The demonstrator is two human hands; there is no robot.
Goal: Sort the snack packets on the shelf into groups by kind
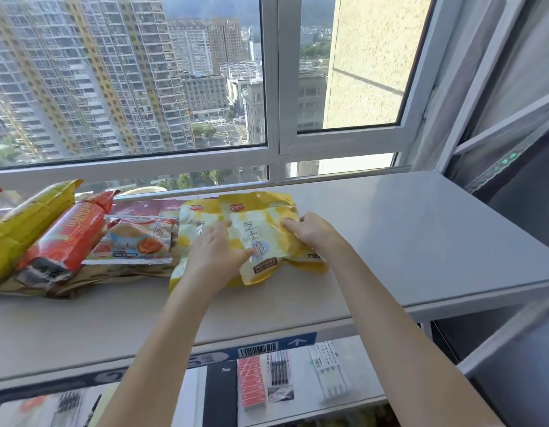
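Two yellow-and-white snack packets lie overlapped at the middle of the grey shelf (421, 229). The upper yellow packet (261, 238) lies between my hands. My left hand (216, 248) rests on its left side and on the second yellow packet (193, 223) beneath, thumb pressing the upper packet's front. My right hand (313, 231) holds the upper packet's right edge with curled fingers. Left of them lie a pink-and-blue packet (137, 241), a red packet (70, 238) and a yellow-green packet (23, 226).
A large window (128, 87) rises directly behind the shelf. A lower shelf (356, 362) carries pen packs, a red box and a black notebook. The right half of the top shelf carries nothing. A dark cabinet stands at the right.
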